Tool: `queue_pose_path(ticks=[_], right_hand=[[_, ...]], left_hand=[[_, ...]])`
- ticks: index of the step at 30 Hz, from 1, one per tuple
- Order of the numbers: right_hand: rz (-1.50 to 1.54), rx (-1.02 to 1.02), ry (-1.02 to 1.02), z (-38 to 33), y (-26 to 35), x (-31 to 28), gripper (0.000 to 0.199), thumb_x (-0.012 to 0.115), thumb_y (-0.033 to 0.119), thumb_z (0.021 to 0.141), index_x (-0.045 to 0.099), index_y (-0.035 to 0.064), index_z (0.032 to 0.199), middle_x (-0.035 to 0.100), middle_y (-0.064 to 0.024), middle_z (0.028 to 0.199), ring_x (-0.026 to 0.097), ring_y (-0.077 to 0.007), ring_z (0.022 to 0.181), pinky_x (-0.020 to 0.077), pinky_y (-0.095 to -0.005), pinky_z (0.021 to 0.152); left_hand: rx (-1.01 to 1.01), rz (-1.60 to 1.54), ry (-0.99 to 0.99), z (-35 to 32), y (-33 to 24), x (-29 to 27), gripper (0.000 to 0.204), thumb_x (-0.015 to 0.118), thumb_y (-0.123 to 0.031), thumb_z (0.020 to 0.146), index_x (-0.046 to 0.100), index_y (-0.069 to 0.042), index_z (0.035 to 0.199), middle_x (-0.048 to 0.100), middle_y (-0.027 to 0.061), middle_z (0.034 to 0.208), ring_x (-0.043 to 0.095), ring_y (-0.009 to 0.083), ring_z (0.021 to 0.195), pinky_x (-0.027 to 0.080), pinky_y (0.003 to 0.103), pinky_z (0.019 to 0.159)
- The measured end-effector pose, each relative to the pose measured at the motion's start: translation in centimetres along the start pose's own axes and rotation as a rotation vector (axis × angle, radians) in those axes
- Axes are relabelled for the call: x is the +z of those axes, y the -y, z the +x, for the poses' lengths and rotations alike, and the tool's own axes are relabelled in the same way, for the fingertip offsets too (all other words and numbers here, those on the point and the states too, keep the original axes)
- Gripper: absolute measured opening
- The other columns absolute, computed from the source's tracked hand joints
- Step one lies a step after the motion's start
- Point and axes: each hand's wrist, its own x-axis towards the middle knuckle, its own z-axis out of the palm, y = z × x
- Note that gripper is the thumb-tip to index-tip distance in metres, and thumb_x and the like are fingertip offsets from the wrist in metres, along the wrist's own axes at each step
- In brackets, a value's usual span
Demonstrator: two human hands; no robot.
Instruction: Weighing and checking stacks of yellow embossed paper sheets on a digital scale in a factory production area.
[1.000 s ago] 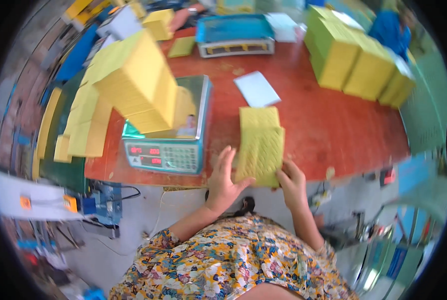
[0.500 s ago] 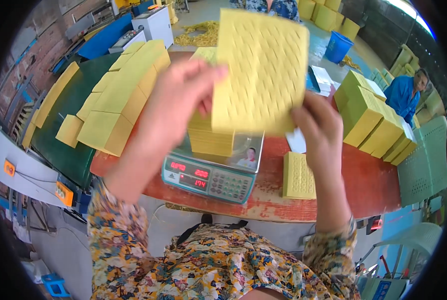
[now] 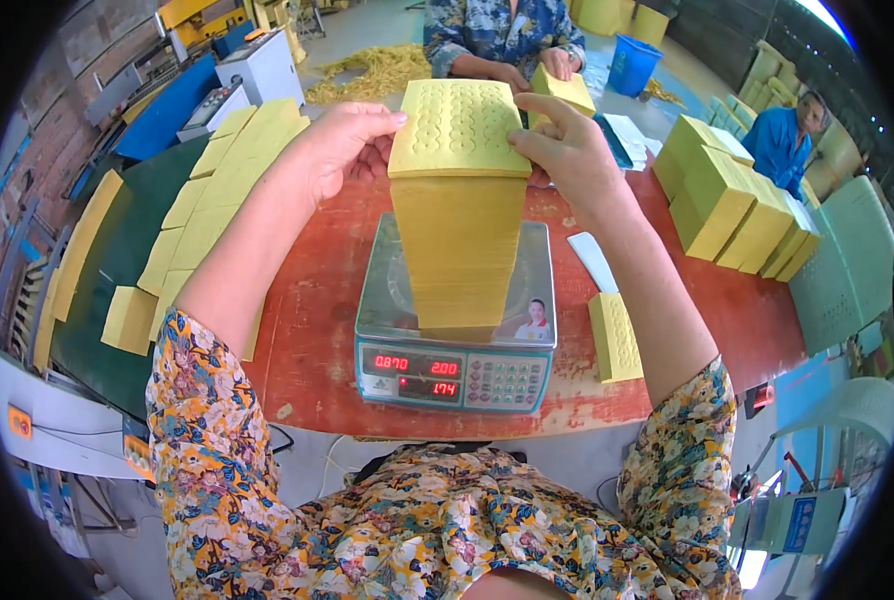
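A tall stack of yellow paper (image 3: 457, 245) stands on the steel pan of a digital scale (image 3: 454, 375) in front of me. A thin bundle of yellow punched paper sheets (image 3: 457, 125), marked with rows of curved cuts, lies on top of it, tilted slightly. My left hand (image 3: 342, 150) grips the bundle's left edge, its thumb on the upper face and fingers curled at the side. Thumb and forefinger of my right hand (image 3: 567, 145) pinch the right edge; its other fingers are partly hidden behind the stack.
The red table (image 3: 312, 350) carries a small yellow paper block (image 3: 615, 338) at right and large paper stacks (image 3: 722, 205) beyond. More blocks (image 3: 202, 220) line the left. Across the table a co-worker's hands (image 3: 557, 65) hold a yellow block; another person (image 3: 782, 145) sits at far right.
The raised bundle has come down onto the stack, and its other face with curved cuts now shows. Both hands moved with it. The co-worker's hands and block have come into sight.
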Motion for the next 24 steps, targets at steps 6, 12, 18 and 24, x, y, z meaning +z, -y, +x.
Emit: queue_pose_path(ticks=[6,12,18,24], right_hand=[[-0.136,-0.029,-0.018,-0.7,-0.1,0.2,0.046,0.068,0.013,0.083,0.057,-0.007,0.123,0.057,-0.0027,0.066,0.05,-0.0085,0.061,0.041,-0.0278,0.056],[-0.129,-0.038,-0.021,-0.9,-0.4,0.8,0.044,0.069,0.012,0.083,0.059,-0.0045,0.123,0.058,-0.0029,0.066,0.051,-0.0088,0.061,0.0415,-0.0273,0.056],[-0.115,-0.037,-0.047,-0.9,-1.1,0.8,0.041,0.069,0.012,0.084,0.06,-0.0042,0.121,0.058,-0.0029,0.066,0.052,-0.0085,0.061,0.042,-0.0272,0.057],[-0.118,-0.031,-0.07,-0.5,-2.1,0.5,0.039,0.068,0.011,0.086,0.061,-0.0038,0.121,0.058,-0.0023,0.067,0.051,-0.0078,0.061,0.0415,-0.0263,0.057]], left_hand=[[0.035,0.023,0.058,-0.9,0.8,0.2,0.025,0.058,-0.031,0.094,0.06,-0.013,0.077,0.059,0.0007,0.065,0.052,0.0105,0.051,0.035,0.025,0.044],[0.051,0.033,0.002,-1.0,1.2,0.4,0.026,0.057,-0.03,0.095,0.058,-0.012,0.077,0.059,0.0008,0.065,0.052,0.0105,0.05,0.033,0.024,0.042],[0.079,0.026,-0.024,-1.2,1.7,0.9,0.026,0.058,-0.031,0.095,0.057,-0.011,0.078,0.058,0.0005,0.064,0.051,0.0093,0.05,0.033,0.024,0.042],[0.211,0.075,-0.103,-1.1,2.3,2.6,0.028,0.055,-0.032,0.098,0.057,-0.012,0.078,0.054,-0.0035,0.062,0.047,0.0055,0.046,0.032,0.021,0.04]])
